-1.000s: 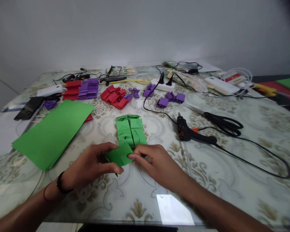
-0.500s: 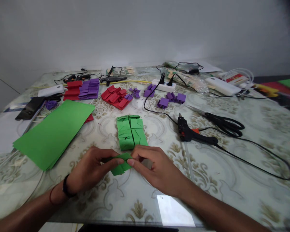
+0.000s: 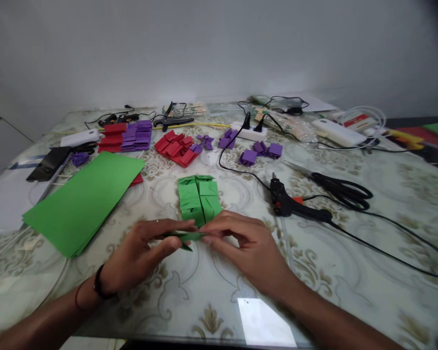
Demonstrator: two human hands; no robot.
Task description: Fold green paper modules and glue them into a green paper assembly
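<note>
Both hands pinch one small folded piece of green paper (image 3: 185,237) just above the table, near its front edge. My left hand (image 3: 146,253) grips its left side between thumb and fingers. My right hand (image 3: 244,245) pinches its right end with the fingertips. The piece is seen almost edge-on, as a thin strip. Directly behind it lies a stack of folded green pieces (image 3: 199,198) in two rows.
A pile of green sheets (image 3: 83,199) lies to the left. Red folded pieces (image 3: 177,146) and purple folded pieces (image 3: 138,133) sit further back. A black glue gun (image 3: 295,204) with its cord and black scissors (image 3: 339,187) lie to the right. A power strip (image 3: 250,130) stands behind.
The green piece has been folded flatter, from a broad shape to a thin strip. Both hands have shifted slightly away from me, toward the green stack.
</note>
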